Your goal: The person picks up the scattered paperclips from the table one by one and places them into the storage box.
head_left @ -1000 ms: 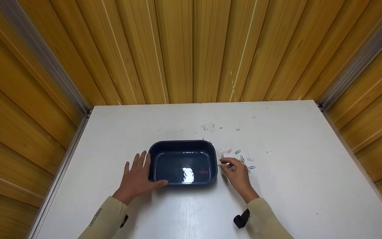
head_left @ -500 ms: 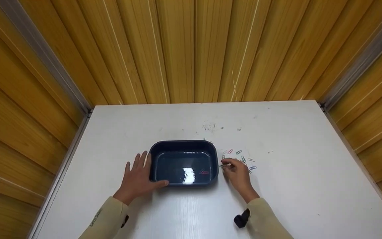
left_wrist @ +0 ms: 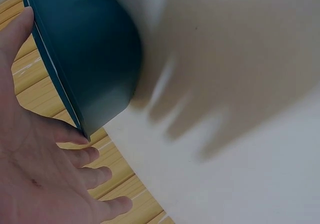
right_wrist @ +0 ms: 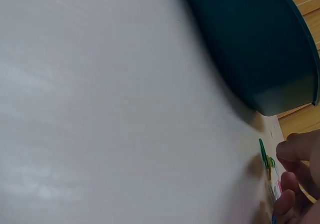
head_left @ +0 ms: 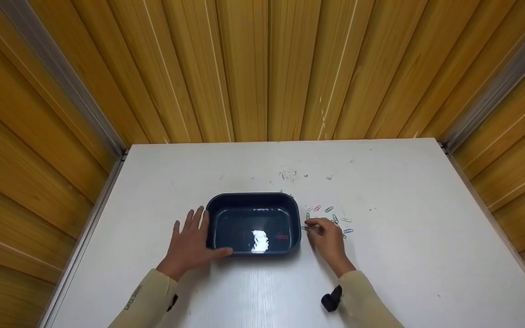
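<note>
My left hand (head_left: 191, 243) rests against the left end of a dark blue rectangular box (head_left: 249, 195), its fingers along the side and the thumb on the near rim. The left wrist view shows its fingertips at the rim of the box (left_wrist: 90, 58). Just outside the right wall is my right hand (head_left: 328, 239), fingers bent and thumb near the index finger. At its fingertips is a green paper clip (head_left: 305, 228); I cannot tell whether they pinch it. A green clip (right_wrist: 263, 153) shows close to the fingers in the right wrist view. A red paper clip (head_left: 281, 237) lies inside the box.
Several coloured paper clips lie around the right hand, among them a red one (head_left: 317, 208), a green one (head_left: 329, 209) and a blue one (head_left: 348, 231). Dark marks (head_left: 287, 174) show on the white table (head_left: 253, 291) behind the box. Wooden-looking panels (head_left: 244, 68) enclose it.
Almost nothing differs. The whole head view has shifted slightly, and the right hand's fingertips have edged a little to the right of the box wall. The left hand stays on the box.
</note>
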`<state>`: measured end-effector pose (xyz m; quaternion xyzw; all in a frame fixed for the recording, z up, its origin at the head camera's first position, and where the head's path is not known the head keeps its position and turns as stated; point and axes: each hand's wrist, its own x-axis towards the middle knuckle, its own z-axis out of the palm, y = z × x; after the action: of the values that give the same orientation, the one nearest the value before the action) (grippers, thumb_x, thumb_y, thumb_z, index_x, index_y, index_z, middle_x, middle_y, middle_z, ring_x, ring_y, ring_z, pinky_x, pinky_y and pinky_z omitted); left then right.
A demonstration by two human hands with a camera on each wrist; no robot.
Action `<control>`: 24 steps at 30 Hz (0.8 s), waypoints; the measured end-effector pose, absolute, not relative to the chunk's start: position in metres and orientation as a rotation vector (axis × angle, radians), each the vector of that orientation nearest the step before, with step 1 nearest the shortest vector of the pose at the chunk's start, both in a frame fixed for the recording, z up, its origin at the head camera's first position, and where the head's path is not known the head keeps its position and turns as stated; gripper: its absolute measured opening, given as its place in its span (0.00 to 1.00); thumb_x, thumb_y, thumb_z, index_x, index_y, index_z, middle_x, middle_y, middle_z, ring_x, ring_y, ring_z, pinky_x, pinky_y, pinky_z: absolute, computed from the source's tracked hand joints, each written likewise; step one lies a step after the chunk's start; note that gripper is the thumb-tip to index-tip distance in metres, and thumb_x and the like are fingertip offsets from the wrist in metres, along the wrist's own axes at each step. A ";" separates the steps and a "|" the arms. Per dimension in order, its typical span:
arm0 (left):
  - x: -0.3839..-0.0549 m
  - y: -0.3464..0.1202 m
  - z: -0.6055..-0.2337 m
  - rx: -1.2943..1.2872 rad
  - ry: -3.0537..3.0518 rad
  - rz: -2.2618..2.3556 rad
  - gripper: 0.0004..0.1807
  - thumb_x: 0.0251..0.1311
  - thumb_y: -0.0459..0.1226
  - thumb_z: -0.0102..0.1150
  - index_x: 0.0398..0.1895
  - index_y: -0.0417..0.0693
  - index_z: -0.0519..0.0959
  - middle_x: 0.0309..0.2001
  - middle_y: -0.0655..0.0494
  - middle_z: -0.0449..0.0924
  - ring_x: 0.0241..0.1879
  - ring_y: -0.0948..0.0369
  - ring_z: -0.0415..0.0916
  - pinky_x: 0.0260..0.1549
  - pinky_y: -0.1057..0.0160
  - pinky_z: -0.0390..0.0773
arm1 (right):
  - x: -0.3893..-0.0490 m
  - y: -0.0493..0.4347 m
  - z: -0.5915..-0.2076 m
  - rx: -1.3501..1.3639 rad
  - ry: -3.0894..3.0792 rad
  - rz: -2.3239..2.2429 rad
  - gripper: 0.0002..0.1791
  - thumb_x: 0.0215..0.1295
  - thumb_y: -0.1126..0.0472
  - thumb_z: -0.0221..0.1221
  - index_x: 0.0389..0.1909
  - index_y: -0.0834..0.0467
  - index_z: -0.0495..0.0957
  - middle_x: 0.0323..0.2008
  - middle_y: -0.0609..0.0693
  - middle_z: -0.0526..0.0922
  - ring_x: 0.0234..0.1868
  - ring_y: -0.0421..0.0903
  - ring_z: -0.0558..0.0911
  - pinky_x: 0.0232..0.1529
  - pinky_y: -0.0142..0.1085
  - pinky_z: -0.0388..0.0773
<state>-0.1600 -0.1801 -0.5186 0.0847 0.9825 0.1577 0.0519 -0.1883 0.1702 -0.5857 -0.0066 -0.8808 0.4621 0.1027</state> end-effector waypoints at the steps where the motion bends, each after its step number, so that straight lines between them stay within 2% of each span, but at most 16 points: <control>1: -0.160 -0.180 -0.518 0.258 2.989 0.480 0.69 0.39 0.76 0.56 0.75 0.38 0.51 0.77 0.42 0.46 0.77 0.43 0.42 0.70 0.34 0.43 | -0.188 0.170 -0.586 -0.011 -2.602 1.353 0.14 0.54 0.73 0.64 0.39 0.55 0.86 0.37 0.48 0.87 0.36 0.42 0.78 0.39 0.32 0.74; 14: -0.161 -0.178 -0.518 0.255 3.006 0.454 0.68 0.39 0.75 0.58 0.75 0.37 0.52 0.77 0.42 0.48 0.76 0.43 0.44 0.70 0.34 0.45 | -0.191 0.169 -0.588 -0.049 -2.678 1.311 0.15 0.55 0.74 0.64 0.40 0.55 0.86 0.40 0.48 0.87 0.40 0.43 0.80 0.42 0.36 0.74; 24: -0.161 -0.178 -0.518 0.256 3.005 0.442 0.68 0.39 0.74 0.59 0.74 0.37 0.53 0.77 0.42 0.48 0.76 0.43 0.44 0.70 0.34 0.45 | -0.192 0.169 -0.590 -0.040 -2.699 1.272 0.14 0.55 0.74 0.64 0.39 0.55 0.85 0.39 0.49 0.87 0.45 0.47 0.83 0.51 0.44 0.77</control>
<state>-0.1612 -0.1777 -0.5179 0.0839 0.9848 0.1450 0.0468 -0.1922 0.1685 -0.5896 -0.0134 -0.9017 0.4250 0.0787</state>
